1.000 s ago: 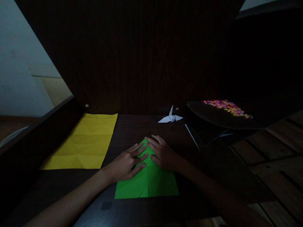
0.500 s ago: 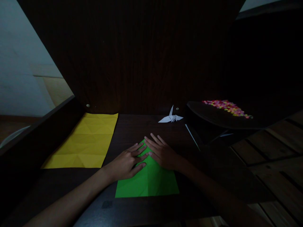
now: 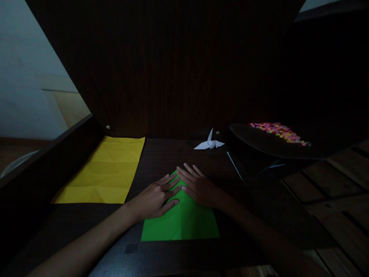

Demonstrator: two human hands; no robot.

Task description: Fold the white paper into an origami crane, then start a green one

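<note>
A green sheet of paper (image 3: 184, 223), folded to a point at its far end, lies on the dark table (image 3: 167, 154) in front of me. My left hand (image 3: 154, 198) rests flat on its left slanted flap, fingers spread. My right hand (image 3: 198, 186) lies flat on the right flap, and the fingertips of both hands meet near the point. Neither hand grips anything.
A creased yellow sheet (image 3: 106, 171) lies flat at the left. A small white paper crane (image 3: 210, 143) stands at the back by the dark wooden panel. A dark tray (image 3: 259, 142) with several small coloured pieces (image 3: 278, 130) sits at the right.
The fingers of my right hand have straightened a little along the fold. Both hands stay pressed on the green paper.
</note>
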